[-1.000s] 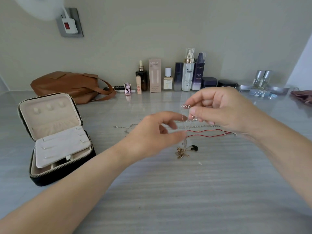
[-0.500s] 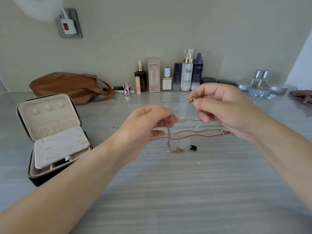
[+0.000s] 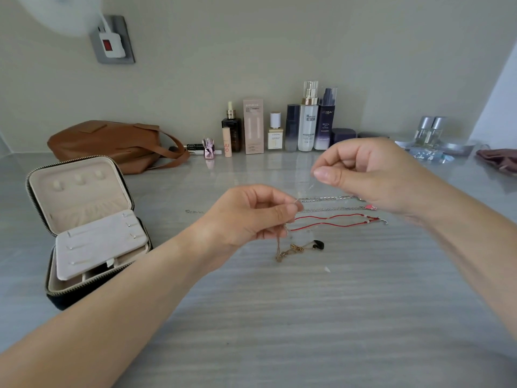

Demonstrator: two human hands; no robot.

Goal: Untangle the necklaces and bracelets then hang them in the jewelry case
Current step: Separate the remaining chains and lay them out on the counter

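Observation:
My left hand [image 3: 251, 217] pinches a thin gold chain [image 3: 288, 252] that hangs down to the table, its lower end bunched beside a small black piece [image 3: 319, 244]. My right hand [image 3: 369, 175] is raised to the right with thumb and forefinger pinched together on the same fine chain, which is barely visible between the hands. On the table behind lie a red cord bracelet [image 3: 333, 221] and two silver chains [image 3: 327, 204]. The open jewelry case [image 3: 84, 228] stands at the left, with small hooks in its cream lid.
A brown leather bag [image 3: 112, 144] lies behind the case. Cosmetic bottles and boxes [image 3: 279, 127] line the back wall. Silver dishes and bottles [image 3: 436, 138] and a dark cloth pouch [image 3: 500, 161] sit at the far right. A loose chain end [image 3: 194, 211] lies left of my hand.
My hands have drawn apart: the right one rose up and to the right, the left one moved a little lower, stretching the fine chain between them. The gold chain's end stays on the table.

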